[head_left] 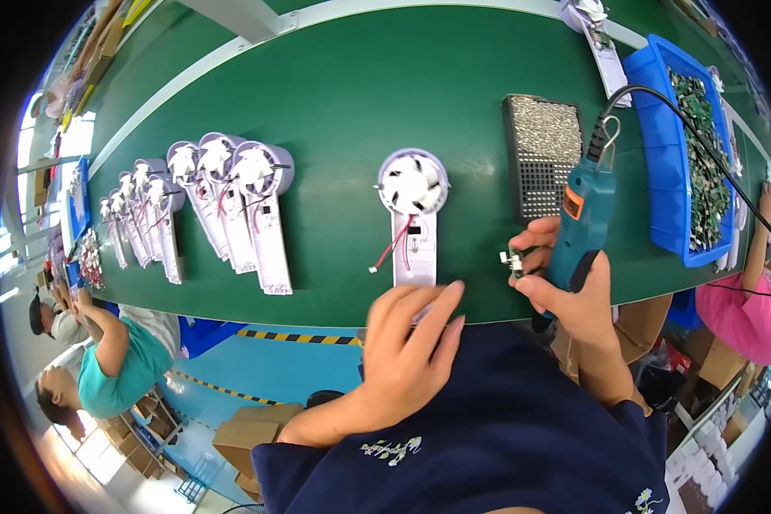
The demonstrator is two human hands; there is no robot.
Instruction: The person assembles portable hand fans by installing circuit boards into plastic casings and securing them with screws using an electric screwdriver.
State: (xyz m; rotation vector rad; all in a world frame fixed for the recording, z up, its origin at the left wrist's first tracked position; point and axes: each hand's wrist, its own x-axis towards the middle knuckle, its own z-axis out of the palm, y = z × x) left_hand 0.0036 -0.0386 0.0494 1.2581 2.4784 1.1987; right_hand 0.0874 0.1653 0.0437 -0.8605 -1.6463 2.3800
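Head view, left hand (407,347) open on fan handle (414,253), right hand (574,291) gripping screwdriver (584,218) (teal).

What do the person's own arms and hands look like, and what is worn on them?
Both hands, the left hand and the right hand, are bare, with no gloves, rings or watch visible. The forearms are uncovered too. Short sleeves of a dark navy shirt with small pale flower embroidery begin near the elbows.

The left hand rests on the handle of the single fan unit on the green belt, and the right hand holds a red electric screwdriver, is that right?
Not quite. In the head view the electric screwdriver in the right hand is teal-blue, not red. The left hand does rest on the fan unit.
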